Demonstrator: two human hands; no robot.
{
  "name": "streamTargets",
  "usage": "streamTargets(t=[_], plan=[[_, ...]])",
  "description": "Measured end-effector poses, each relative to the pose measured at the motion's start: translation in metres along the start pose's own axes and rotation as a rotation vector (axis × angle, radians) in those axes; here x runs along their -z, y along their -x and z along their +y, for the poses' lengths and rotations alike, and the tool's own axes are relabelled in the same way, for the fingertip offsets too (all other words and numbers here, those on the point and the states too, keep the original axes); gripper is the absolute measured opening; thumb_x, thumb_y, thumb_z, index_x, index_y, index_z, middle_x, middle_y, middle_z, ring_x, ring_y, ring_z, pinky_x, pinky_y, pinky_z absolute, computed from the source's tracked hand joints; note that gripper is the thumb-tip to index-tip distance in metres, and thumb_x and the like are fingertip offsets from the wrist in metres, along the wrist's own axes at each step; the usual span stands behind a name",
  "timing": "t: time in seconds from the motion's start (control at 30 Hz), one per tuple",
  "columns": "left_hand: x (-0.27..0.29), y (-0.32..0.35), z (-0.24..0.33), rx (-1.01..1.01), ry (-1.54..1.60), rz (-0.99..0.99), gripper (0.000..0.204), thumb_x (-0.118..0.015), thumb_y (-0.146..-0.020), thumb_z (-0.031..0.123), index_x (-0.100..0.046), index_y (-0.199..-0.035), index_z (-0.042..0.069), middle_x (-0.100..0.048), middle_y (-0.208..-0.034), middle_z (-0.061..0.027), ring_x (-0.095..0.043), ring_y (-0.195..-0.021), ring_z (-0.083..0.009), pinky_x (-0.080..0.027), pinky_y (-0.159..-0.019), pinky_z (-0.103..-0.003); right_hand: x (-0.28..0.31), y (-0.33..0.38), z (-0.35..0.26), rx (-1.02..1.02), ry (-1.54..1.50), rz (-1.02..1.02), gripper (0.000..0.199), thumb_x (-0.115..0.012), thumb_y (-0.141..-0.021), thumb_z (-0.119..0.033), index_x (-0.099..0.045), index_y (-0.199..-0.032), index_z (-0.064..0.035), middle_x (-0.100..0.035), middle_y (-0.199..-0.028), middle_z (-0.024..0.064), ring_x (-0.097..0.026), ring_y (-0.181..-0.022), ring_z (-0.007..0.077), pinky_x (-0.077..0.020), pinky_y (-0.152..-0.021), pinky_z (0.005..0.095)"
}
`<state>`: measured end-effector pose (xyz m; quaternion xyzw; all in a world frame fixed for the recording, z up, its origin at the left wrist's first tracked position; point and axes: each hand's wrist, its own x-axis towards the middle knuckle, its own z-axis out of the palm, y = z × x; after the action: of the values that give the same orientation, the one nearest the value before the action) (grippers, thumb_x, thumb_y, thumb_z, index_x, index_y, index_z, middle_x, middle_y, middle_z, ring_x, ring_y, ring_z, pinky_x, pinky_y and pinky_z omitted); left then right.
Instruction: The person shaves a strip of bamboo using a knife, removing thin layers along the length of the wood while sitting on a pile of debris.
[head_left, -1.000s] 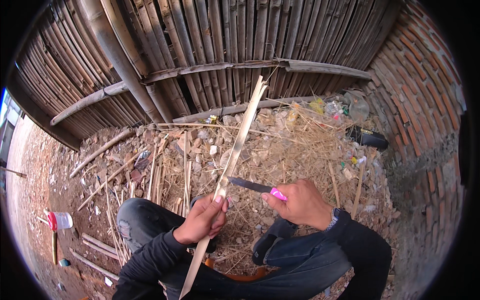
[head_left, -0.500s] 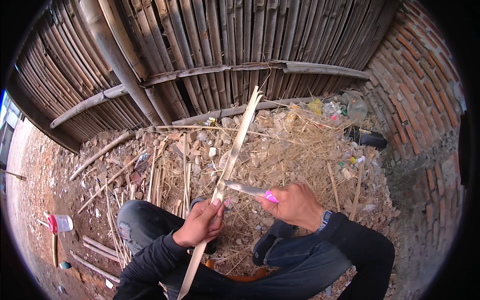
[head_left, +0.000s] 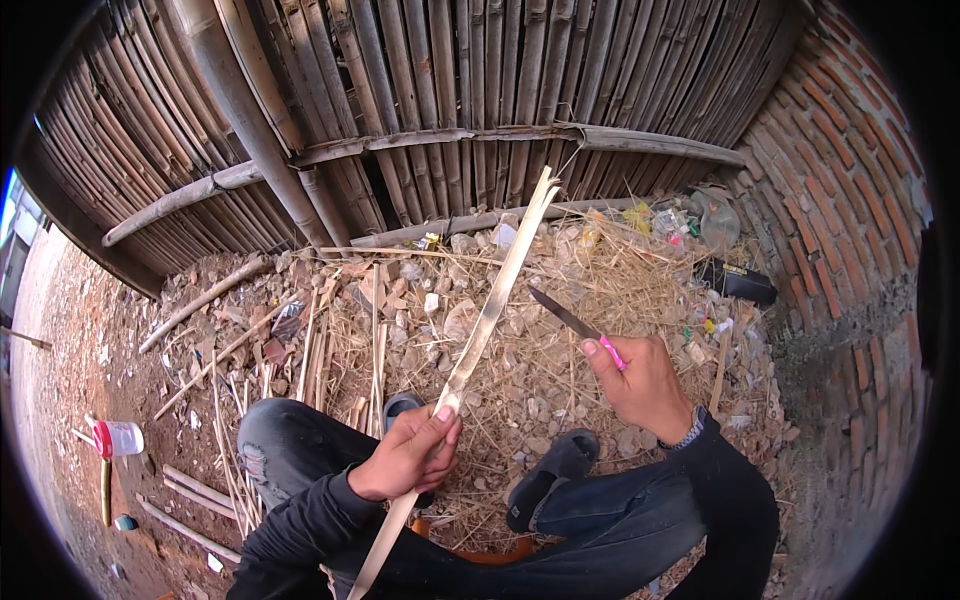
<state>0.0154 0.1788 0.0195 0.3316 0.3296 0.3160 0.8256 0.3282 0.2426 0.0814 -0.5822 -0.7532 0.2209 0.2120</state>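
A long pale bamboo strip (head_left: 494,303) slants from my lap up toward the fence, its far end split and frayed. My left hand (head_left: 412,452) is closed round it below the middle, thumb on top next to a darker node. In my right hand (head_left: 645,385) is a knife (head_left: 572,318) with a dark blade and a pink handle. The blade points up and left, apart from the strip. My right fingers are wrapped round the handle and hide most of it.
A bamboo fence (head_left: 450,80) stands ahead, and a brick wall (head_left: 830,180) on the right. Rubble and straw-like shavings cover the ground, with a black case (head_left: 737,281) by the wall. Left lie bamboo sticks (head_left: 205,303) and a red-and-white tub (head_left: 118,438).
My right hand has moved right and slightly up, taking the knife blade away from the strip. The strip's far end has shifted right; my left hand keeps its hold.
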Motion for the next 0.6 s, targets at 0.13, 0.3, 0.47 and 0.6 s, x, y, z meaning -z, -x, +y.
streamTargets(t=[0.13, 0.3, 0.47, 0.6], plan=[[0.008, -0.003, -0.004, -0.005, 0.031, 0.021, 0.036, -0.035, -0.116, 0.038, -0.045, -0.096, 0.009, -0.031, -0.054, 0.0025, -0.029, -0.040, -0.0090, -0.029, -0.037, -0.026, -0.018, 0.018, -0.014, 0.175, 0.011, -0.196, 0.060, -0.060, -0.103, -0.049, -0.064, -0.065, -0.0029, -0.050, -0.046, 0.0188, -0.054, -0.043, 0.0398, -0.0455, -0.048, 0.0488], [-0.001, -0.002, -0.002, 0.035, -0.008, 0.027, 0.036, -0.035, -0.116, 0.038, -0.044, -0.096, 0.010, -0.031, -0.054, 0.0029, -0.028, -0.040, -0.0090, -0.028, -0.037, -0.025, -0.028, 0.011, -0.004, 0.214, 0.104, -0.105, 0.060, -0.061, -0.101, -0.054, -0.064, -0.065, -0.0061, -0.054, -0.048, 0.0168, -0.061, -0.046, 0.0396, -0.0493, -0.048, 0.0495], [0.001, -0.004, -0.005, 0.027, 0.022, 0.009, 0.036, -0.037, -0.116, 0.038, -0.045, -0.094, 0.010, -0.032, -0.055, 0.0023, -0.027, -0.041, -0.0089, -0.027, -0.037, -0.025, -0.031, 0.010, -0.004, 0.231, 0.215, -0.016, 0.050, -0.067, -0.098, -0.051, -0.067, -0.071, -0.0088, -0.062, -0.059, 0.0137, -0.065, -0.053, 0.0360, -0.0511, -0.050, 0.0462], [-0.005, 0.000, -0.001, 0.088, 0.063, 0.011, 0.035, -0.038, -0.115, 0.038, -0.045, -0.094, 0.011, -0.031, -0.056, 0.0017, -0.026, -0.042, -0.0084, -0.024, -0.037, -0.025, -0.045, 0.010, 0.010, 0.330, 0.245, -0.013, 0.058, -0.063, -0.098, -0.059, -0.067, -0.070, -0.0084, -0.060, -0.052, 0.0107, -0.066, -0.049, 0.0328, -0.0519, -0.045, 0.0465]])
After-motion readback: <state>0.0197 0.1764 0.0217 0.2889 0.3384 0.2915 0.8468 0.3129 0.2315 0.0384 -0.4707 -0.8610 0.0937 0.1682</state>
